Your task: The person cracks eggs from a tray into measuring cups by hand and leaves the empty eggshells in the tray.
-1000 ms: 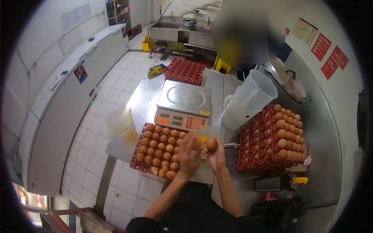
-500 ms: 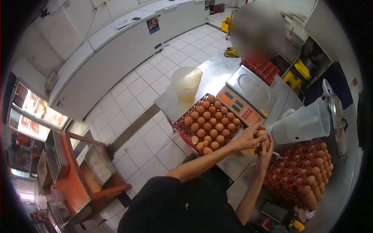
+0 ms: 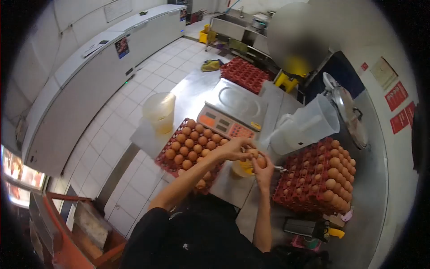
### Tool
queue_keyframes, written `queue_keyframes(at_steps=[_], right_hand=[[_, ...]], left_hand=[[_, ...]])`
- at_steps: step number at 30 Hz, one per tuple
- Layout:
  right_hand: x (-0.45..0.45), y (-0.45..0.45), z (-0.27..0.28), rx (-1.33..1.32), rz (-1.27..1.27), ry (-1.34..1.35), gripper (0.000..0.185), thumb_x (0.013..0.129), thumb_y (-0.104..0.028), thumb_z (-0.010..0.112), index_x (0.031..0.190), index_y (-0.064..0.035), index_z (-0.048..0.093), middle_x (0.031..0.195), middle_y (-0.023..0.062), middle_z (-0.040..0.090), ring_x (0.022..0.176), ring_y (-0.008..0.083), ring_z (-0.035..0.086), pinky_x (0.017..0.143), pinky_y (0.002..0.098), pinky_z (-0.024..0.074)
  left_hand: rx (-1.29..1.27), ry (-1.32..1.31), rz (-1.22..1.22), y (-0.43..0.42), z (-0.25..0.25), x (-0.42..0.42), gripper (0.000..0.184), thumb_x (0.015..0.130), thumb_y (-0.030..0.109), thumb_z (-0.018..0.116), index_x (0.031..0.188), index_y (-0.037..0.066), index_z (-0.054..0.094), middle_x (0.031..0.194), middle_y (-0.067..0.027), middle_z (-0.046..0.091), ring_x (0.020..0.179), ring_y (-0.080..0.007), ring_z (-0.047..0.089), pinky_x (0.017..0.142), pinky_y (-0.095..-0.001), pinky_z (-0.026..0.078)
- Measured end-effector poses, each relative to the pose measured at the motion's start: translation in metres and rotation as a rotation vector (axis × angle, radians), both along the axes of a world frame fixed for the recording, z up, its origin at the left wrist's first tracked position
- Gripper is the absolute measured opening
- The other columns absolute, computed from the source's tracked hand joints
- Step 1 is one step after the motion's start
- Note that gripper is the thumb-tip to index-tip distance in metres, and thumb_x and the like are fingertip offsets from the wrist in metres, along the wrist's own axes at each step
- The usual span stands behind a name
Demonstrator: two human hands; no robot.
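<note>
Both my left hand [image 3: 237,149] and my right hand [image 3: 264,169] are closed around egg pieces [image 3: 254,154], held close together above a clear container [image 3: 242,169] with yellow egg in it. The pieces look like a shell parted between the hands, though the detail is small. Under my left forearm lies a red tray [image 3: 165,162] of brown eggs. Behind the hands is a scale [image 3: 221,124] with an orange panel and steel plate. A metal utensil handle [image 3: 280,169] sticks out to the right of the container.
A jug with yellow liquid [image 3: 160,112] stands beyond the tray. Large clear jugs [image 3: 309,123] and stacked egg trays [image 3: 309,179] are at the right. Empty red trays [image 3: 245,74] lie behind the scale. A black-and-yellow tool [image 3: 309,228] rests at the near right.
The view has swung back to the right after turning left. My hands, earlier around a whole-looking egg, now hold it in what look like separated pieces over the container.
</note>
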State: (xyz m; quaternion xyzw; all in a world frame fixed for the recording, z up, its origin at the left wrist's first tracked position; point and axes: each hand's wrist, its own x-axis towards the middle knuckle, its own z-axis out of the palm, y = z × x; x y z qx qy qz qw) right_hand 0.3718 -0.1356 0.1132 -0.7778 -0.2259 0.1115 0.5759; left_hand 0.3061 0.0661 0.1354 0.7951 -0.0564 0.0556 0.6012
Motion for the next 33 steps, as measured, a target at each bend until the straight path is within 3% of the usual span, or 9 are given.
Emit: queue_keyframes(at_steps=[4,11,17,19,25,28,30,32,33], right_hand=[[-0.009,0.007,0.006,-0.006,-0.071,-0.06,0.038,0.086,-0.014,0.078,0.121,-0.0013,0.069,0.11,0.0135,0.072,0.099,0.0211,0.071,0.088,0.0341,0.0566],[-0.013,0.009,0.018,-0.074,-0.14,-0.144,0.04,0.085,-0.014,0.078,0.121,-0.0013,0.069,0.109,0.0146,0.074,0.099,0.0227,0.072,0.087,0.036,0.0575],[-0.011,0.005,0.019,-0.019,-0.121,-0.312,0.041,0.084,-0.007,0.074,0.125,-0.0048,0.069,0.111,0.0144,0.074,0.099,0.0244,0.072,0.087,0.0374,0.0577],[-0.015,0.004,0.023,-0.064,-0.14,-0.577,0.043,0.082,-0.002,0.073,0.125,-0.0022,0.068,0.116,0.0168,0.072,0.105,0.0276,0.071,0.093,0.0381,0.0555],[-0.026,0.01,0.03,-0.116,-0.146,-0.579,0.043,0.085,-0.003,0.072,0.128,-0.0031,0.066,0.118,0.0171,0.071,0.106,0.0292,0.071,0.092,0.0386,0.0555],[-0.049,0.026,0.035,-0.095,-0.053,-0.321,0.041,0.089,-0.008,0.072,0.129,-0.006,0.066,0.114,0.0142,0.072,0.101,0.0246,0.071,0.088,0.0375,0.0566],[-0.071,0.042,0.03,-0.143,-0.009,-0.223,0.038,0.092,-0.011,0.072,0.128,-0.0033,0.065,0.112,0.0142,0.072,0.101,0.0215,0.07,0.086,0.0353,0.0563],[-0.089,0.059,0.012,-0.164,0.238,0.128,0.039,0.091,-0.013,0.072,0.128,-0.0019,0.065,0.113,0.0161,0.072,0.103,0.0225,0.07,0.089,0.0346,0.0554],[-0.102,0.071,0.01,-0.129,0.364,0.083,0.039,0.091,-0.014,0.073,0.127,-0.0012,0.064,0.112,0.0164,0.072,0.104,0.0228,0.069,0.09,0.0347,0.0549]], left_hand=[[0.055,0.03,0.04,0.0,0.004,0.006,0.041,0.085,0.017,0.079,0.12,0.0,0.068,0.106,-0.0175,0.073,0.093,-0.0255,0.073,0.081,-0.037,0.059],[0.156,0.016,-0.011,0.004,0.001,0.021,0.045,0.089,0.021,0.075,0.129,0.002,0.065,0.113,-0.0151,0.074,0.097,-0.0233,0.073,0.084,-0.0338,0.059],[0.201,-0.091,-0.033,0.004,0.009,0.02,0.036,0.093,0.021,0.071,0.125,0.004,0.069,0.105,-0.0156,0.075,0.09,-0.0224,0.074,0.08,-0.0353,0.059],[0.231,-0.111,-0.038,0.002,0.019,0.014,0.033,0.094,0.02,0.07,0.125,0.008,0.07,0.098,-0.0161,0.075,0.083,-0.0238,0.073,0.075,-0.0366,0.058],[0.247,-0.213,0.046,-0.004,0.011,0.005,0.037,0.094,0.02,0.071,0.129,0.009,0.068,0.096,-0.0169,0.073,0.079,-0.0277,0.071,0.071,-0.0397,0.056],[0.269,-0.142,0.093,0.002,-0.001,-0.039,0.044,0.094,0.021,0.071,0.134,0.006,0.063,0.106,-0.0184,0.07,0.088,-0.0306,0.071,0.075,-0.0403,0.056],[0.325,-0.456,0.471,-0.005,-0.02,-0.08,0.047,0.095,0.02,0.07,0.138,0.005,0.06,0.111,-0.0189,0.068,0.097,-0.0309,0.068,0.081,-0.0392,0.055],[0.203,-0.257,0.614,-0.004,-0.036,-0.134,0.048,0.096,0.016,0.07,0.141,0.003,0.058,0.118,-0.018,0.067,0.105,-0.031,0.067,0.087,-0.0379,0.056],[0.232,-0.232,0.726,-0.003,-0.047,-0.159,0.047,0.096,0.015,0.07,0.14,0.003,0.058,0.119,-0.017,0.067,0.106,-0.0293,0.068,0.088,-0.0372,0.056]])
